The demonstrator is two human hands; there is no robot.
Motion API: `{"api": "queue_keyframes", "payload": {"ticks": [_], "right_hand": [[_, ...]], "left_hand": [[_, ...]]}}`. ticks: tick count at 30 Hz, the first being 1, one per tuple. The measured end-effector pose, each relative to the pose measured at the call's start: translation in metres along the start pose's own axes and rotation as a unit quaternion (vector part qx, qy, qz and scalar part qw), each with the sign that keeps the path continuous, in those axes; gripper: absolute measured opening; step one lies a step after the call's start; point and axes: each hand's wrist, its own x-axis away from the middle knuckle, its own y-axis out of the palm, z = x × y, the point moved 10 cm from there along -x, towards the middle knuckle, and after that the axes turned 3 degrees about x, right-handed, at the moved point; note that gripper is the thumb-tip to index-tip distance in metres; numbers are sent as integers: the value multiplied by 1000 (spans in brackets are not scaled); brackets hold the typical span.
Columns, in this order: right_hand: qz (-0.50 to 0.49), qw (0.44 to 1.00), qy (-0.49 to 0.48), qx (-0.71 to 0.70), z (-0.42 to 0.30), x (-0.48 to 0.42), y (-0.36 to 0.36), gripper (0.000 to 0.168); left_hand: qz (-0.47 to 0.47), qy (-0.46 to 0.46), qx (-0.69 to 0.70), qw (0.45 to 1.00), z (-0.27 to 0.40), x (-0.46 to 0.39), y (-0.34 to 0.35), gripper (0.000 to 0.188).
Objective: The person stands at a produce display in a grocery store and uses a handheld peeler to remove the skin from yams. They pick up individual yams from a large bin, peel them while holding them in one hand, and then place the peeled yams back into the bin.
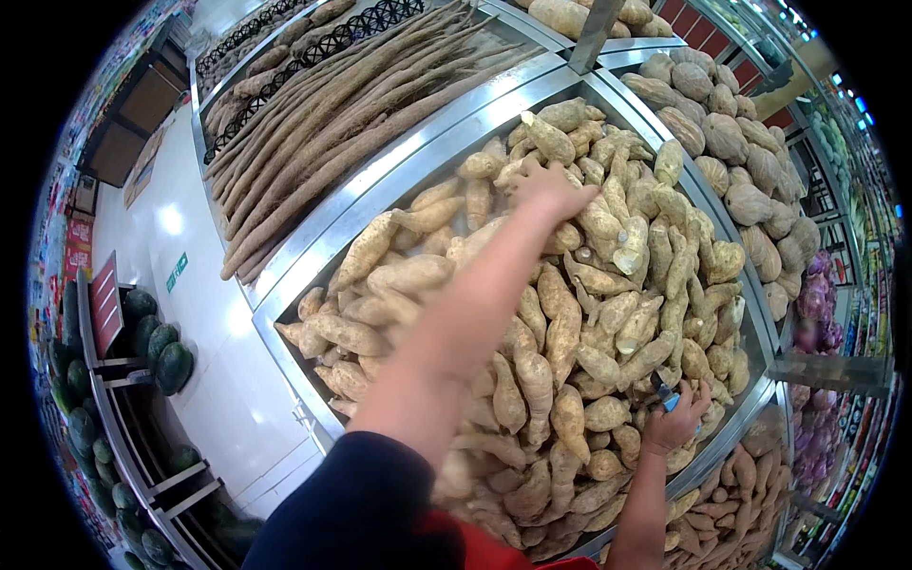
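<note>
A metal-framed bin (420,153) full of pale, dusty sweet potatoes (556,313) lies before me. My left hand (545,189) reaches across to its far part, fingers spread over several tubers and thumb out to the right. It looks slightly blurred, and what lies under the palm is hidden. Near the right side of the bin, my right hand (673,420) grips a small knife with a blue handle (670,402). The knife's dark end points up and left, just above the tubers. Part of the handle is covered by my fingers.
Long brown yams (342,135) fill the bin at the left. Ribbed pumpkins (727,142) are piled beyond the right rim. Reddish sweet potatoes (719,513) sit at lower right, near purple net bags (816,313). A metal post (597,35) rises at the far corner; watermelons (171,363) stand left.
</note>
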Motion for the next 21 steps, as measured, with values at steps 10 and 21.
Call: {"api": "queue_keyframes", "payload": {"ticks": [10, 21], "right_hand": [[26, 1000, -12, 4, 4, 1, 3, 35], [29, 999, -10, -34, -4, -5, -5, 32]], "left_hand": [[-61, 114, 77, 989, 22, 34, -13, 81], [-52, 411, -109, 904, 14, 243, 5, 54]]}}
